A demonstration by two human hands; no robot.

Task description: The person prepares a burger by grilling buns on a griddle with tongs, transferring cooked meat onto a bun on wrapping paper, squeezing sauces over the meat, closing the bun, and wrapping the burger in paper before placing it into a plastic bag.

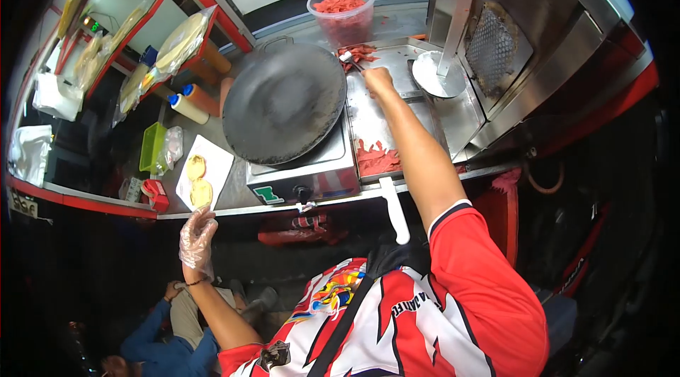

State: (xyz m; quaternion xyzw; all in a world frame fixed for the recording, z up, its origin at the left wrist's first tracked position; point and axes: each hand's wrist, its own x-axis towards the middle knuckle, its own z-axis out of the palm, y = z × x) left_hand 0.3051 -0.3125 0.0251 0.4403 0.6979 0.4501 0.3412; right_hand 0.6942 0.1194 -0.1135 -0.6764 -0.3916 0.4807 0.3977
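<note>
My left hand (197,241), in a clear plastic glove, pinches the lower end of a sheet of white paper (221,159). An opened bun (201,191) lies on that paper, its pale inside faces upward. Far forward, my bare right hand (377,81) is closed round a slim metal utensil (346,57); its exact kind is hard to make out. The utensil's shiny end touches a small heap of red meat strips (363,53) at the back of the steel tray. More red meat pieces (379,160) lie at the tray's near end.
A large black pan (287,104) sits on the burner between my arms. Behind it stands a clear tub (345,21) of red meat. A white-handled knife (395,212) juts over the counter edge. Sauce bottles (190,108) and a green basket (151,148) stand left. A person (159,334) sits below.
</note>
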